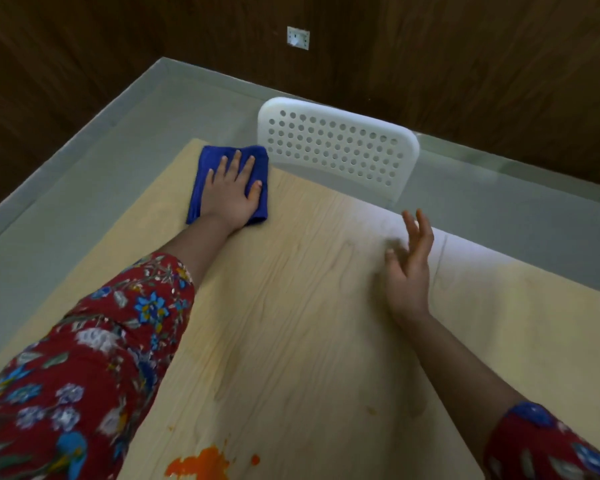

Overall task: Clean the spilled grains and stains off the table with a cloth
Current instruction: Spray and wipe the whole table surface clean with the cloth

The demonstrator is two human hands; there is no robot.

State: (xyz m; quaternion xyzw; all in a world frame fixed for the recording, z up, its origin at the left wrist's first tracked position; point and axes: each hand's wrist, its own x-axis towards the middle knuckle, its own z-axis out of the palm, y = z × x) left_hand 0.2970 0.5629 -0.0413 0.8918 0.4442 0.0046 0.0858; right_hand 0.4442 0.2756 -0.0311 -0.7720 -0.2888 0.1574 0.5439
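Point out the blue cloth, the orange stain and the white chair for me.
blue cloth (211, 156), head view, bare fabric near its far left corner.
orange stain (201, 464), head view, middle of the largest blotch.
white chair (326, 109), head view, solid top rim of the backrest.

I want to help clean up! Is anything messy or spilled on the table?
Yes. An orange stain is splattered at the near edge of the table, with small orange drops beside it. The left hand presses the blue cloth flat at the far corner, away from that mess.

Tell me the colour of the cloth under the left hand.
Deep blue. The cloth lies flat under the left hand in the head view.
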